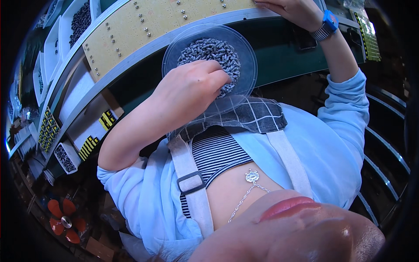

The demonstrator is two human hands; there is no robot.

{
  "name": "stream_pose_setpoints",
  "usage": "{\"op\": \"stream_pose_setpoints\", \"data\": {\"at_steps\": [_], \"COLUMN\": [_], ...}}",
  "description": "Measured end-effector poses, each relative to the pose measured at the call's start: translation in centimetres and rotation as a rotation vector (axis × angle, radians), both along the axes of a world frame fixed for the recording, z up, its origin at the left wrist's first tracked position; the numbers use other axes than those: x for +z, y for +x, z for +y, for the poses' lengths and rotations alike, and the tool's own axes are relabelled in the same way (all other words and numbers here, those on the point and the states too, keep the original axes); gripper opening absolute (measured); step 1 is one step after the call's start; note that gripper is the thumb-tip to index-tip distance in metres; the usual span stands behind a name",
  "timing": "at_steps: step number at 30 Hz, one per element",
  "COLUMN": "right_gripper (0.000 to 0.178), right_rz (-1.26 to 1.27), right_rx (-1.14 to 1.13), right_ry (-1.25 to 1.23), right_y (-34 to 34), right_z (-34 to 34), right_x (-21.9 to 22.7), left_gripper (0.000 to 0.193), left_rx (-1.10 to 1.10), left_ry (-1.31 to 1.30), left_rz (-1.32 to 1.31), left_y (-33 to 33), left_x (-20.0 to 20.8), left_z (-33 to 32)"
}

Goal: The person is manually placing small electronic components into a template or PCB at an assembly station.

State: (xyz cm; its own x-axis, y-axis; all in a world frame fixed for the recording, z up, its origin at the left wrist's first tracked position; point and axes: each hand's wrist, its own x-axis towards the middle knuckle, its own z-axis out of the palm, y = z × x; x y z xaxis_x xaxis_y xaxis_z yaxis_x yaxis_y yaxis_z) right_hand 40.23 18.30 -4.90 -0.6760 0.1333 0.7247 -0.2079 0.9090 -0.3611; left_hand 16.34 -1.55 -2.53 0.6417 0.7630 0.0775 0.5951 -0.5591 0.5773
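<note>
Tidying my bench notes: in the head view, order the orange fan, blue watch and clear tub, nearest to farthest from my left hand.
1. Clear tub, beneath your left hand
2. Blue watch, upper right
3. Orange fan, lower left

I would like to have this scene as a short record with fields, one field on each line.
Left hand: over the clear bowl, at the small grey pieces
Left grip: fingertips partly hidden, cannot tell
Right hand: at the edge of the tan board
On board: small metal pieces, in rows
Right wrist: blue watch
Lower left: fan, orange blades
</note>
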Motion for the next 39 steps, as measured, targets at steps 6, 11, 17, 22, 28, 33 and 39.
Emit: {"op": "stream_pose_setpoints", "data": {"at_steps": [6,11,17,22,28,33,39], "right_gripper": [0.011,0.011,0.013,0.017,0.023,0.02,0.016], "right_rz": [-0.642,-0.067,-0.608,-0.455,-0.83,-0.903,-0.757], "right_rx": [-0.237,0.157,-0.276,-0.197,-0.04,0.043,0.042], "right_ry": [0.263,-0.111,-0.133,0.056,0.055,-0.039,-0.134], "right_y": [1.6,0.5,1.3,-3.0,-7.6,-8.3,-7.5], "right_z": [-0.5,1.9,-3.2,-7.1,-13.8,-13.9,-13.6], "right_x": [3.3,-1.4,5.0,5.8,2.8,2.0,1.8], "left_gripper": [0.019,0.017,0.018,0.04,0.018,0.018,0.017], "left_rx": [0.012,0.127,0.202,0.444,0.534,0.543,0.566], "left_ry": [-0.066,-0.053,-0.061,-0.232,-0.116,-0.098,-0.077], "left_rz": [-0.081,-0.229,-0.284,-0.23,-0.14,-0.081,-0.085], "left_y": [-0.4,-0.8,-2.1,-2.9,0.6,0.9,1.3], "left_x": [0.9,1.2,0.8,-0.1,1.8,1.9,1.8], "left_z": [0.8,2.0,6.1,8.2,9.4,9.6,9.3]}}
